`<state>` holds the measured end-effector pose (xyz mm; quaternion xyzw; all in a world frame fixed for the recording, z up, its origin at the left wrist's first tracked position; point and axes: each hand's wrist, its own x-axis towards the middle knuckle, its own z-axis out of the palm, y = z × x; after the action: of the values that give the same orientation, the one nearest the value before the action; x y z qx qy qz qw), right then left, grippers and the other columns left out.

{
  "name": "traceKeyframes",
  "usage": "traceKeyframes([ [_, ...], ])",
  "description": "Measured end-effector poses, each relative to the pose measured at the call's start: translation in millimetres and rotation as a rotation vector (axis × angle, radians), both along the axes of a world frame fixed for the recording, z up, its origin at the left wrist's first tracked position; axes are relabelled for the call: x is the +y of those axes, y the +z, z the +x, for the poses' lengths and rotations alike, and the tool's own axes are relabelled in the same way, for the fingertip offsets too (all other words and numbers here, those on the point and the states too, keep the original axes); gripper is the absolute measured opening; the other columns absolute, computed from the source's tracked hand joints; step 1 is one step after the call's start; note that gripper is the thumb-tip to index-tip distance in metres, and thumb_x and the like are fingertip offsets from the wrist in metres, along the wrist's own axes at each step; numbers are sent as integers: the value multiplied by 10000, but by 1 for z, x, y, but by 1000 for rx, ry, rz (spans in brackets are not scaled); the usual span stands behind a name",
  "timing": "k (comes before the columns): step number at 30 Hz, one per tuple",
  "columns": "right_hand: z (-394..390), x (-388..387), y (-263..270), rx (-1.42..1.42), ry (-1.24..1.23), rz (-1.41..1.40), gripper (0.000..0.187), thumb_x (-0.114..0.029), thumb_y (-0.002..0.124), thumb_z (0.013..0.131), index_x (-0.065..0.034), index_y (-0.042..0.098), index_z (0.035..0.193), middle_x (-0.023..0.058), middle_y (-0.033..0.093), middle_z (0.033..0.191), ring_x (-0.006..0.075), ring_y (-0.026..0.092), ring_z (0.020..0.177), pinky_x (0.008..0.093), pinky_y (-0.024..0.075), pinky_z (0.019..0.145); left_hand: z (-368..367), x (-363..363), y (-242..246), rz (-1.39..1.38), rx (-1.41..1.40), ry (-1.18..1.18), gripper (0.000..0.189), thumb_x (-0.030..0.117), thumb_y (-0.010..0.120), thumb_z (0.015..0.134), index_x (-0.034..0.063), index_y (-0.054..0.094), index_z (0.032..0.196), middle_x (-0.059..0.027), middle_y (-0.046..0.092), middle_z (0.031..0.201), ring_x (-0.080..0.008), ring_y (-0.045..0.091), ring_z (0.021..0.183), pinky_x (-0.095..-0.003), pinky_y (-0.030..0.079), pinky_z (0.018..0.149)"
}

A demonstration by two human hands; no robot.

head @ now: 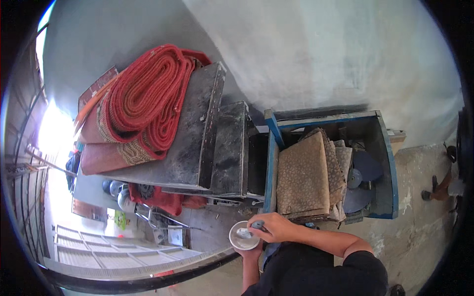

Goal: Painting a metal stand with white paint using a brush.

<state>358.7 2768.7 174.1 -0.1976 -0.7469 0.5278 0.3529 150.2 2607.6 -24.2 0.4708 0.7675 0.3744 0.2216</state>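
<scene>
My left hand [250, 253] holds a white cup [232, 242] from below, near the lower middle of the view. Some whitish material [247, 242] lies inside it. My right hand [277, 226] grips a grey-handled tool [258, 224] whose white-coated end [243, 233] dips into the cup. Whether that end is a blade or a brush, I cannot tell. Just beyond my right hand is a blue-edged open cabinet [272, 166]. Folded brown patterned cloth [303, 177] lies in it, beside bluish-grey discs [357, 199].
Rolled red carpets [148, 92] rest on black furniture [196, 148] at the upper left. A grey plastered wall [333, 55] stands behind. A black rail [148, 283] and a pale panelled gate [111, 255] run along the lower left. Stained concrete floor [411, 177] shows at right.
</scene>
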Motion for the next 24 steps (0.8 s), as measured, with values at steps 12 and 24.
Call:
traceKeyframes([
  [12,6,13,-7,70,2,22,183,-184,742,1046,-26,728,1137,156,766,1025,286,745,803,397,583,704,31,7,38,240,-780,303,756,705,327,1053,202,573,1562,-86,573,1601,-318,560,1463,-544,469,1194],
  [24,42,11,-2,-34,-38,-78,195,-177,731,1054,-22,714,1172,162,776,1030,317,764,886,415,593,806,37,17,24,200,-878,199,997,347,1001,724,115,510,1561,-73,686,1443,-229,675,1319,-427,544,1121],
])
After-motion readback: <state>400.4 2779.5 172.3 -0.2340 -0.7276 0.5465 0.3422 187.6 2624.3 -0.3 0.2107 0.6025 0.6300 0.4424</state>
